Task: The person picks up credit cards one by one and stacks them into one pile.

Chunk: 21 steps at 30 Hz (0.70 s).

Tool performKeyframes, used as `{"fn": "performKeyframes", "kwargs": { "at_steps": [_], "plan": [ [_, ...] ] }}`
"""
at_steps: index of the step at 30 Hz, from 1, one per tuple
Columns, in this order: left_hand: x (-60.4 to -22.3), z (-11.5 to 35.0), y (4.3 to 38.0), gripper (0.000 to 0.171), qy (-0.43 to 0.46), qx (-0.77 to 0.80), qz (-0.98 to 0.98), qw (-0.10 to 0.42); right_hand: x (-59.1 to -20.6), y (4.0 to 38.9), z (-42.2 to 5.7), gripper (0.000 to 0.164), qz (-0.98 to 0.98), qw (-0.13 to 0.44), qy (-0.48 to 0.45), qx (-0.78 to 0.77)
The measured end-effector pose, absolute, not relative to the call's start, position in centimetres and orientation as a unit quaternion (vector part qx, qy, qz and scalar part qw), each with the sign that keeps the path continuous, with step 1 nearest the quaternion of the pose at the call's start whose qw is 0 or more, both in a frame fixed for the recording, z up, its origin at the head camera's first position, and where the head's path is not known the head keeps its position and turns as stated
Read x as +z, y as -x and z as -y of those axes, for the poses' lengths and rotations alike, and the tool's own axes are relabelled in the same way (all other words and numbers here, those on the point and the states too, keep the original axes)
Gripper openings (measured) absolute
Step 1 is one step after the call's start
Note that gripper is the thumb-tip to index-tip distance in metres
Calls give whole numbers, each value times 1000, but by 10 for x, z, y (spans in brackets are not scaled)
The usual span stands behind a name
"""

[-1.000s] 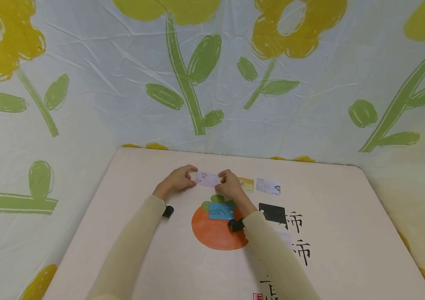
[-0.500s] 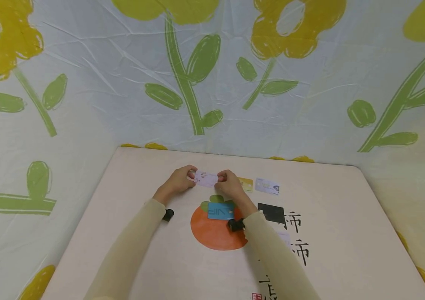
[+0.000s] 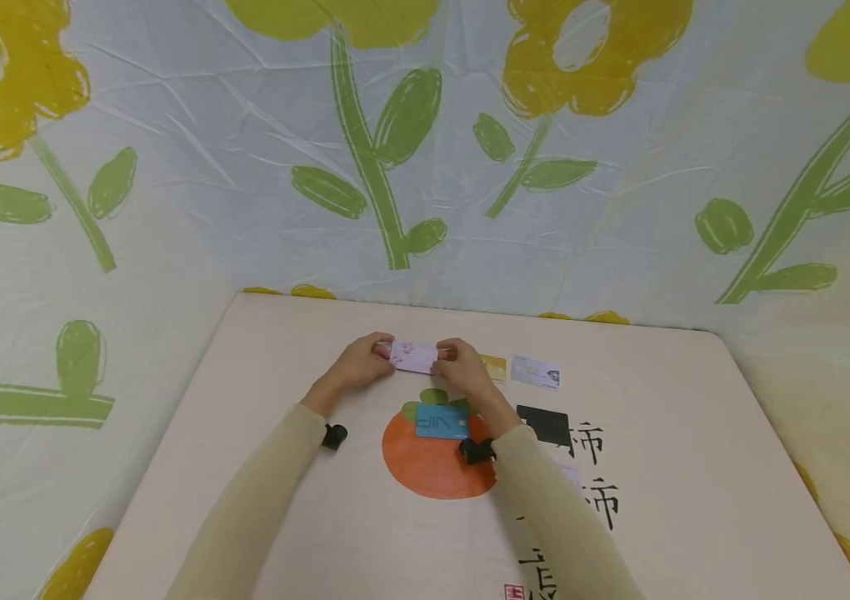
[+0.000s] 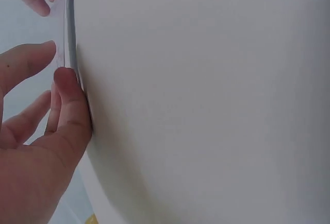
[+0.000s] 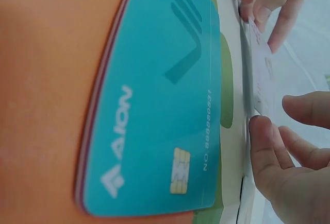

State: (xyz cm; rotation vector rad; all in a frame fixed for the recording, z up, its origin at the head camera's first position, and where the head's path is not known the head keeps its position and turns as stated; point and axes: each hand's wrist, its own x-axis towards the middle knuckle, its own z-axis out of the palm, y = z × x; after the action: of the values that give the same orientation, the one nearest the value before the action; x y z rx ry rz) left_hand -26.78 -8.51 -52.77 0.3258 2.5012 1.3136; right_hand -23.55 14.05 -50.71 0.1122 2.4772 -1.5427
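A pale pink card with a flower print (image 3: 414, 357) spans the gap between the two hands near the back of the table. My left hand (image 3: 359, 362) holds its left end with thumb and fingertips. At the opposite end my right hand (image 3: 464, 368) grips it the same way. Seen in the right wrist view, the pink card (image 5: 260, 72) stands tilted close to the tabletop, fingertips right at its edge. A blue VIP card (image 5: 154, 105) lies in front of the right hand, on the orange persimmon print; its edge shows dark red and pale layers.
Right of the right hand lie a gold card (image 3: 495, 367) and a silvery white card (image 3: 535, 372). Nearer are a black card (image 3: 545, 425) and a pale card (image 3: 569, 473), partly behind the right sleeve. A flower-printed cloth (image 3: 245, 125) rises behind the pink table (image 3: 207, 500).
The pink card stays between both hands and now looks slightly tilted, with a darker lower edge showing. Both hands have shifted only slightly; the other cards lie as before.
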Motion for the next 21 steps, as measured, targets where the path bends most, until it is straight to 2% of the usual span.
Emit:
{"fn": "performKeyframes", "kwargs": {
  "at_steps": [9,21],
  "plan": [
    [-532,86,261,58,-111,502,-844,151,-504,226,-152,40,-805,109,-28,-582],
    [-523,83,234,55,-124,568,-792,189,-499,196,-171,38,-762,118,-15,-636]
  ]
}}
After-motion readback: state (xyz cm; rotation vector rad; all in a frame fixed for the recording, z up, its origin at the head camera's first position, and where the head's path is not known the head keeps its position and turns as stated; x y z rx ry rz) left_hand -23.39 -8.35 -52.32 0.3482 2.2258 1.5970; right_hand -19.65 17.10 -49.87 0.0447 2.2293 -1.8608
